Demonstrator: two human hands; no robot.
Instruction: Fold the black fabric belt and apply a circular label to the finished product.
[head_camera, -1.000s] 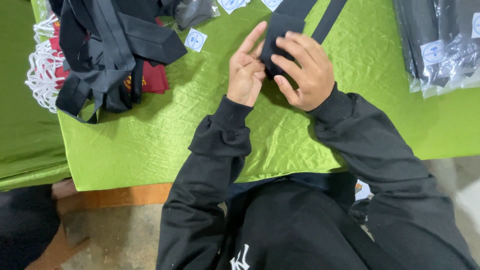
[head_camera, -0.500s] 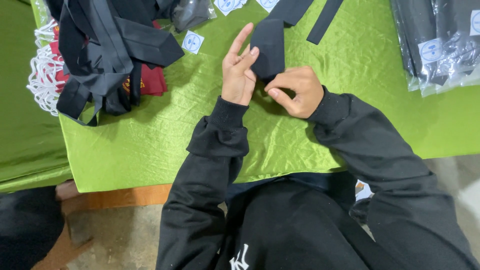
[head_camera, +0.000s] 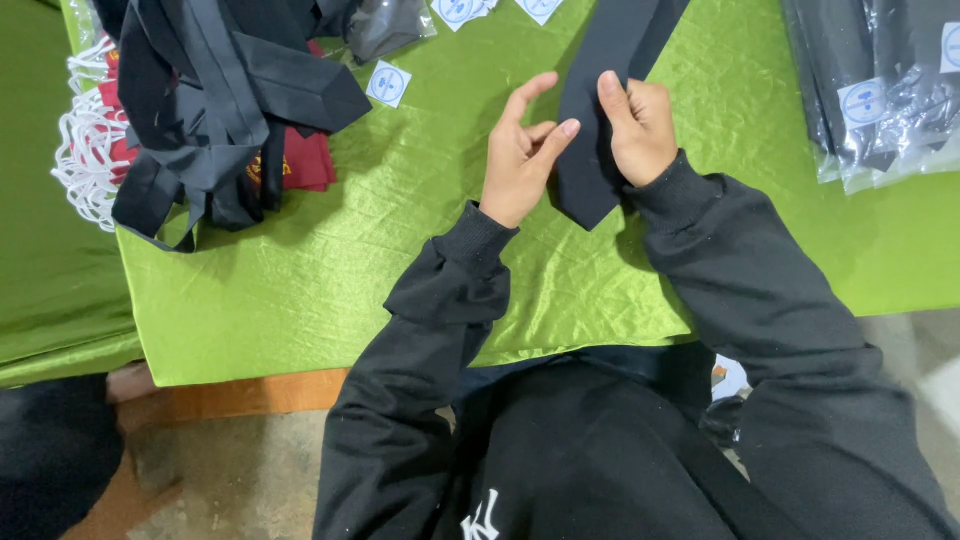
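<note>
Black necktie (head_camera: 590, 150): flat on the green-clothed tabletop (head_camera: 420, 260), pointed end toward the person. Right hand (head_camera: 640, 125): fingers curled, thumb pressing the tie's right edge. Left hand (head_camera: 520, 155): fingers loosely spread, fingertips touching its left edge. Heap of black ties (head_camera: 215, 95) upper left (over red cloth); bagged ties (head_camera: 880, 85) upper right.

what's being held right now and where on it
The right hand grips the black necktie by its right edge near the pointed wide end; the left hand touches its left edge, fingers open.
</note>
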